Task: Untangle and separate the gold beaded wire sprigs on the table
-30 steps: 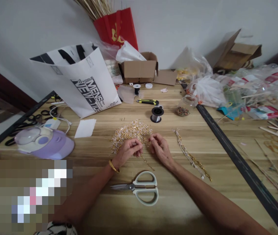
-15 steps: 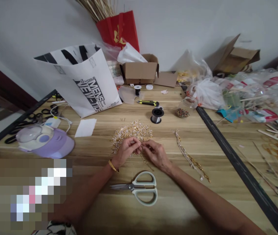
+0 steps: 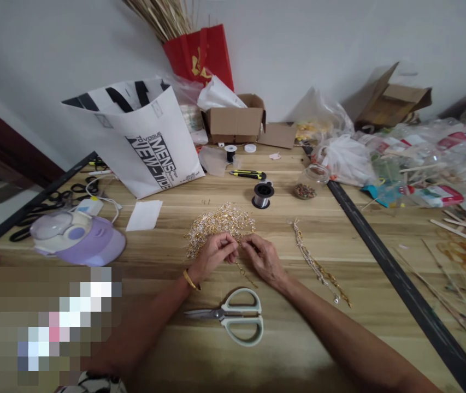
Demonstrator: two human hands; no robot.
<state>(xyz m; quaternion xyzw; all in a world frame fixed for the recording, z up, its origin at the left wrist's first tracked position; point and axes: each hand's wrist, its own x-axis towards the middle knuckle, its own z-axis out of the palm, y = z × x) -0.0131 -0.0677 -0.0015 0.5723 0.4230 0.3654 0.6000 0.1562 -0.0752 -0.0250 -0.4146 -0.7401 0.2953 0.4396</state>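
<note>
My left hand (image 3: 215,254), with a gold bangle on its wrist, is closed in a pinch. A short length of gold chain (image 3: 247,274) hangs from its fingertips toward the table. Close by on the right, my right hand (image 3: 264,261) also pinches, its fingertips almost meeting those of the left. Whatever lies between the right fingers is too small to make out. Behind both hands spreads a heap of gold and clear beaded chain (image 3: 220,221). Scissors (image 3: 233,316) with pale handles lie in front of the hands, blades pointing left.
Finished-looking chain strands (image 3: 318,265) lie to the right. Farther back are a wire spool (image 3: 262,195), a yellow-black cutter knife (image 3: 248,174) and a jar of beads (image 3: 308,185). A purple-white device (image 3: 81,237) and a large white bag (image 3: 146,136) stand left.
My right fingertips have drawn slightly apart from the left ones. The hanging chain shows a little more clearly. The camera view has shifted slightly.
</note>
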